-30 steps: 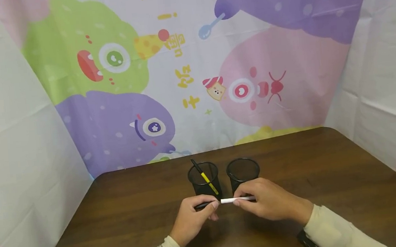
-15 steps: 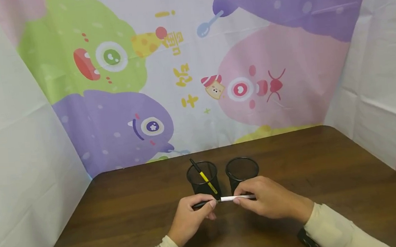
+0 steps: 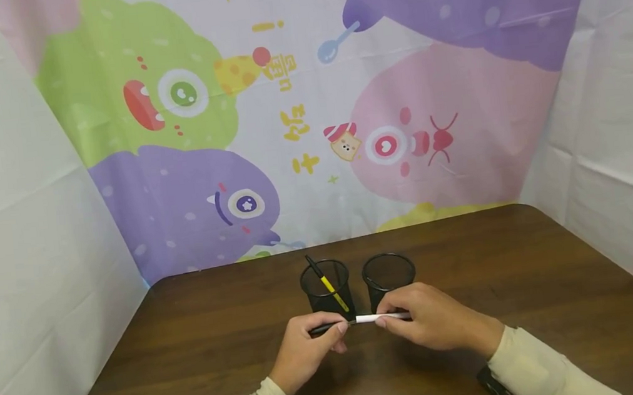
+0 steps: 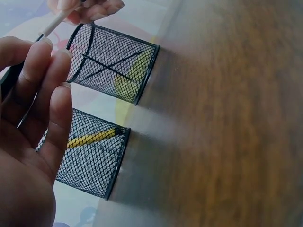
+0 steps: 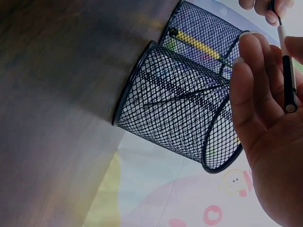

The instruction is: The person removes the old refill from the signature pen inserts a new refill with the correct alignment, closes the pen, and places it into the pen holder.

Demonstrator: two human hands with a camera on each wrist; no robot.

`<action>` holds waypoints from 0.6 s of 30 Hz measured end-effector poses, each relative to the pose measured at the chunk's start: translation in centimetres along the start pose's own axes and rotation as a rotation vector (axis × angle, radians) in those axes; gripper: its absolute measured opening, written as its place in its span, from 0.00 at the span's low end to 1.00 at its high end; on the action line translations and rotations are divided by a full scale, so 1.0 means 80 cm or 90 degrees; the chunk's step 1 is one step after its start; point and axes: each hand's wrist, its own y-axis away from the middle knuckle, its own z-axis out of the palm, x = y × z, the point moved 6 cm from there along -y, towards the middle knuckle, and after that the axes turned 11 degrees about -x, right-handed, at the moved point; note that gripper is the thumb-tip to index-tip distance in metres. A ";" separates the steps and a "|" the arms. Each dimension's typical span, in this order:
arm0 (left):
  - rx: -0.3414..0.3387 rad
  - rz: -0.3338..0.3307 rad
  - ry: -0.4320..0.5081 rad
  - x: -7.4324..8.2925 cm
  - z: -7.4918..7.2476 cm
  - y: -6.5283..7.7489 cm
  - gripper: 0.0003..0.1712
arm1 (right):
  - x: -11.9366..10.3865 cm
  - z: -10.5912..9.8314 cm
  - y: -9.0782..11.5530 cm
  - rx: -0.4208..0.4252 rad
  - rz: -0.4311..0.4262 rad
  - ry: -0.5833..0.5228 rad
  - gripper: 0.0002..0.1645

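The left hand [image 3: 309, 348] pinches a black pen part [image 3: 321, 329] between thumb and fingers; its narrow tip points right. Facing it, the right hand [image 3: 435, 322] pinches a white pen part [image 3: 366, 318] with a black end [image 5: 290, 101]. The two parts line up end to end, with the narrow tip at the white part's mouth. How far one sits inside the other is too small to tell. Behind the left hand stands a black mesh pen holder [image 3: 316, 303] containing a yellow-and-black pen [image 3: 330, 284]. Another mesh pen holder [image 3: 375, 296] stands behind the right hand.
Thin black sticks [image 4: 113, 71] cross inside the right-hand holder. Both holders stand upright, a small gap apart, on a brown wooden table [image 3: 193, 334]. A cartoon-printed cloth [image 3: 317, 210] hangs at the table's far edge, with white cloth [image 3: 29, 204] at the sides.
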 end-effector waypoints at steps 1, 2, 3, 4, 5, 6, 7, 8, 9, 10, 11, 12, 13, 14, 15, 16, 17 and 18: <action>-0.001 0.001 0.000 0.000 0.000 0.000 0.08 | 0.000 0.000 0.000 -0.001 0.002 -0.001 0.04; -0.001 0.001 -0.001 0.001 0.001 0.001 0.08 | 0.001 0.000 0.001 -0.002 0.003 -0.002 0.04; 0.000 0.000 -0.001 0.001 0.001 0.001 0.08 | 0.001 0.000 0.001 -0.003 0.004 -0.002 0.05; 0.002 -0.003 -0.001 0.002 0.001 0.001 0.08 | 0.001 0.000 0.001 -0.003 0.005 -0.002 0.04; 0.004 -0.007 -0.001 0.001 0.001 0.001 0.08 | 0.001 0.000 0.001 -0.003 0.005 -0.002 0.04; 0.005 -0.010 -0.001 0.002 0.000 0.002 0.08 | 0.001 0.000 0.001 -0.003 0.005 -0.001 0.04; 0.006 -0.013 -0.001 0.001 0.000 0.002 0.08 | 0.001 0.000 0.001 -0.003 0.004 0.000 0.04; 0.007 -0.014 -0.001 0.001 0.000 0.002 0.08 | 0.001 0.000 0.001 -0.002 0.005 0.001 0.05; 0.007 -0.014 -0.001 0.001 0.000 0.002 0.08 | 0.001 0.000 0.001 -0.002 0.005 0.002 0.05; 0.008 -0.015 -0.002 0.001 0.000 0.002 0.08 | 0.001 0.000 0.001 -0.002 0.006 0.005 0.05; 0.008 -0.012 -0.003 0.001 -0.001 0.002 0.08 | 0.002 0.000 0.000 -0.002 0.006 0.006 0.05; 0.009 -0.010 -0.005 0.001 -0.001 0.002 0.08 | 0.002 0.000 0.000 -0.001 0.006 0.007 0.04; 0.008 -0.008 -0.007 0.000 -0.001 0.002 0.08 | 0.002 0.000 0.000 -0.001 0.007 0.008 0.04; 0.008 -0.005 -0.009 0.000 -0.001 0.001 0.08 | 0.002 0.000 0.000 -0.001 0.005 0.006 0.05; 0.008 -0.006 -0.010 -0.001 -0.002 0.001 0.08 | 0.002 0.000 0.000 0.000 0.006 0.007 0.04; 0.009 -0.007 -0.011 -0.001 -0.002 0.001 0.08 | 0.003 -0.001 0.000 0.001 0.006 0.007 0.04; 0.010 -0.008 -0.012 -0.002 -0.002 0.001 0.08 | 0.003 -0.001 0.000 0.001 0.007 0.007 0.04; 0.011 -0.010 -0.013 -0.002 -0.003 0.001 0.08 | 0.003 -0.001 0.000 0.001 0.008 0.007 0.04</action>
